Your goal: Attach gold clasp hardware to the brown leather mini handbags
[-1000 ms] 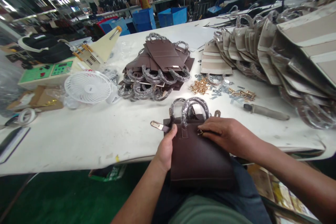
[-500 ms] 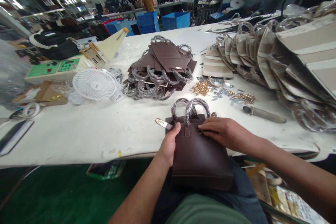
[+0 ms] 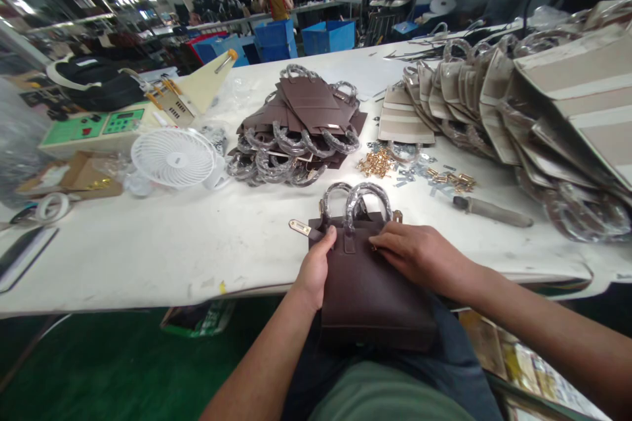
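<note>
A dark brown handbag (image 3: pixel 378 296) rests on my lap against the table edge, its two handles (image 3: pixel 368 194) wrapped in clear plastic. My left hand (image 3: pixel 316 270) grips the bag's left side, thumb on the front panel and fingers hidden behind. Out past that hand sticks a strap end with a gold metal plate (image 3: pixel 299 227). My right hand (image 3: pixel 412 253) is closed in a pinch at the upper front, right of the handle tab. Between its fingertips shows a small gold fitting (image 3: pixel 374 247), partly covered by the fingers.
Brown bag pieces (image 3: pixel 309 108) with wrapped handles are piled mid-table. Gold fittings (image 3: pixel 376 163) and flat metal plates lie beyond the bag, near a dark-tipped tool (image 3: pixel 494 212). Beige striped bags (image 3: pixel 567 99) are stacked right. A white fan (image 3: pixel 172 158) stands left. Two people are in the background.
The view has shifted slightly. My right fingers have moved a little on the bag's front, with the gold fitting still at their tips. My left hand keeps its hold.
</note>
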The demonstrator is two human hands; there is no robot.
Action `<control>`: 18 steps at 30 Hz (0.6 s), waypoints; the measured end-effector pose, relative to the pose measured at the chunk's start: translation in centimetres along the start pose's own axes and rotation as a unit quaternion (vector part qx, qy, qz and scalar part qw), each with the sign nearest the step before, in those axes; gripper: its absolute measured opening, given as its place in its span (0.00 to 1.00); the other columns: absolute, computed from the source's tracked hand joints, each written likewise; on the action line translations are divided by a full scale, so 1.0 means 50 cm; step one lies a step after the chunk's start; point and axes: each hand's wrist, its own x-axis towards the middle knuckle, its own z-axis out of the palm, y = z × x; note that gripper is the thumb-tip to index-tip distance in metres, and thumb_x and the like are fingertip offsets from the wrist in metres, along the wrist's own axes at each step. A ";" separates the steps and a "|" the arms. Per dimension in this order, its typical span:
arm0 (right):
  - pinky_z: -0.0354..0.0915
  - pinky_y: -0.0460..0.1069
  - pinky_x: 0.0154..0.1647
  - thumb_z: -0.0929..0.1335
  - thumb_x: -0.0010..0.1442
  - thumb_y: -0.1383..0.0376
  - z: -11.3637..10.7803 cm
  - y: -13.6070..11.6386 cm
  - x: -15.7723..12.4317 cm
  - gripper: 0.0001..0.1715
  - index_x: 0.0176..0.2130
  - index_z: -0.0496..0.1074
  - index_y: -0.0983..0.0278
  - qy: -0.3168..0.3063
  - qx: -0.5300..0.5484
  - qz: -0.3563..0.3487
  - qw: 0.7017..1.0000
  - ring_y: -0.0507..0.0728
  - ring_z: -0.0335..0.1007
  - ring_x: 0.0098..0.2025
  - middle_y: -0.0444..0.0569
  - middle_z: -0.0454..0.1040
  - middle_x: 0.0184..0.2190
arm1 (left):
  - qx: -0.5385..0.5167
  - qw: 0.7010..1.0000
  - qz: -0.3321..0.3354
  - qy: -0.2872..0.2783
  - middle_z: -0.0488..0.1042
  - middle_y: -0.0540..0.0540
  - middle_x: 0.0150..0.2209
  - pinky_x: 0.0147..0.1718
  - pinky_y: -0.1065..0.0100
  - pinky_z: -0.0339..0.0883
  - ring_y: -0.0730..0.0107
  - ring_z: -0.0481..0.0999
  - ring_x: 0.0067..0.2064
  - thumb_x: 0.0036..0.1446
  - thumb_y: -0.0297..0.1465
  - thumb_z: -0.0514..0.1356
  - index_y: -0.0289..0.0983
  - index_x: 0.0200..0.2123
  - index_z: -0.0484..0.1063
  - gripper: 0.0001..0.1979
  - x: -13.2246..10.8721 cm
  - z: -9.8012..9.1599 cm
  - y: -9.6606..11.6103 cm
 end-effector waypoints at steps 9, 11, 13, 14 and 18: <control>0.65 0.49 0.35 0.63 0.75 0.67 0.023 -0.009 -0.020 0.14 0.50 0.77 0.63 0.026 -0.040 0.021 0.999 0.57 0.74 0.36 0.51 0.77 0.39 | 0.008 1.000 0.012 0.010 0.83 0.34 0.45 0.55 0.47 0.74 0.43 0.83 0.50 0.65 0.45 0.62 0.31 0.57 0.76 0.27 -0.001 0.004 -0.002; 0.67 0.49 0.36 0.64 0.74 0.67 0.022 -0.005 -0.020 0.13 0.49 0.77 0.62 0.021 -0.014 0.027 0.999 0.57 0.75 0.37 0.51 0.77 0.39 | 0.019 0.999 0.035 0.021 0.83 0.34 0.45 0.55 0.48 0.74 0.44 0.83 0.49 0.65 0.44 0.63 0.31 0.57 0.76 0.25 -0.002 0.005 -0.004; 0.68 0.49 0.39 0.66 0.72 0.69 0.020 -0.004 -0.018 0.11 0.50 0.77 0.61 0.019 0.018 0.044 0.999 0.57 0.76 0.39 0.49 0.77 0.40 | 0.031 0.997 0.056 0.033 0.83 0.34 0.45 0.55 0.48 0.74 0.45 0.84 0.48 0.65 0.42 0.63 0.30 0.57 0.76 0.25 -0.002 0.005 -0.006; 0.68 0.49 0.40 0.67 0.71 0.70 0.019 -0.004 -0.017 0.11 0.49 0.77 0.61 0.020 0.034 0.055 0.998 0.57 0.76 0.40 0.49 0.78 0.40 | 0.036 0.997 0.064 0.034 0.83 0.34 0.45 0.55 0.48 0.75 0.45 0.84 0.48 0.65 0.42 0.63 0.30 0.57 0.76 0.25 -0.002 0.005 -0.007; 0.70 0.49 0.41 0.69 0.67 0.72 0.020 -0.007 -0.015 0.12 0.47 0.78 0.60 0.027 0.058 0.086 0.994 0.57 0.77 0.40 0.47 0.78 0.40 | 0.046 0.995 0.087 0.022 0.83 0.35 0.46 0.55 0.49 0.75 0.45 0.84 0.49 0.63 0.42 0.66 0.31 0.58 0.75 0.26 -0.002 0.003 -0.012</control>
